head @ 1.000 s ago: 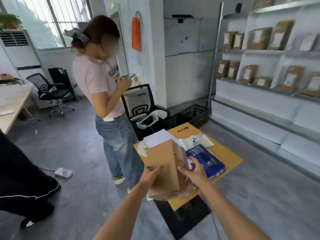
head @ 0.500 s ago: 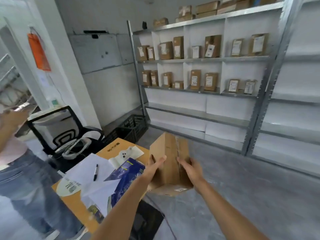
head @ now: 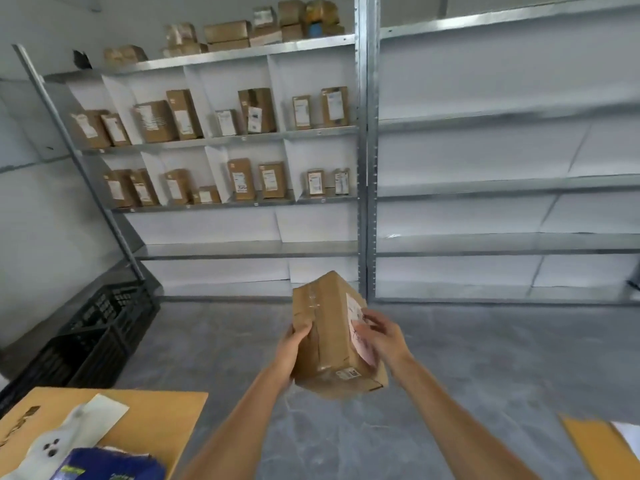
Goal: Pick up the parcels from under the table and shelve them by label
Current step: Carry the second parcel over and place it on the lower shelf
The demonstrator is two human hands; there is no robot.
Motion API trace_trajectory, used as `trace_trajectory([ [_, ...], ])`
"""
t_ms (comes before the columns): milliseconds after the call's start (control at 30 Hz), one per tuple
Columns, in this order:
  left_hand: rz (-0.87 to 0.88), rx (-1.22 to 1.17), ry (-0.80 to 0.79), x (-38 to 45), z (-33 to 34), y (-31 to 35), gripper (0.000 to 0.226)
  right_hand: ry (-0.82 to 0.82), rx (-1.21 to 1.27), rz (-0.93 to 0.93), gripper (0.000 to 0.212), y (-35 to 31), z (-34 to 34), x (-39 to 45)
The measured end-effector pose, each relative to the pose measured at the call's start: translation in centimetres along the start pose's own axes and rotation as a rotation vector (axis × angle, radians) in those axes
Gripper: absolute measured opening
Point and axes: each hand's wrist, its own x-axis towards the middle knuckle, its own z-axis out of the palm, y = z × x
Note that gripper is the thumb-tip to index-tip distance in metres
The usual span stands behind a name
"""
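I hold a brown cardboard parcel (head: 329, 337) in both hands at chest height, over the grey floor. My left hand (head: 294, 351) grips its taped left side. My right hand (head: 382, 336) grips the right face, its fingers lying over a white label with pink marking. The parcel is tilted, its far end raised. Ahead stands a metal shelving unit (head: 221, 140) divided by white panels, with several labelled brown parcels standing in the upper compartments. To its right a second shelving bay (head: 502, 185) holds no parcels.
Two black plastic crates (head: 86, 341) sit on the floor at the left, against the shelf post. An orange-topped table (head: 166, 417) with a white bag and a blue packet is at bottom left. Another orange surface (head: 595, 445) shows at bottom right.
My view has swung right from the table and the standing person to face the shelves. The parcel has turned in my hands, so its labelled face now shows under my right fingers.
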Motion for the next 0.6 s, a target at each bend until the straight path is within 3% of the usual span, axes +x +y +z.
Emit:
trace_trajectory([
  [167,0.012,0.064,-0.103,8.2,3.8,2.1,0.041,0.086,-0.080,0.037,0.088,-2.1,-3.0,7.5],
  [333,0.003,0.135,-0.172,16.7,7.2,5.1,0.045,0.182,-0.169,0.076,0.111,-4.0,-6.0,15.0],
  [600,0.018,0.267,-0.248,23.8,15.8,8.4,0.040,0.383,-0.111,0.112,0.084,-5.3,-12.6,19.8],
])
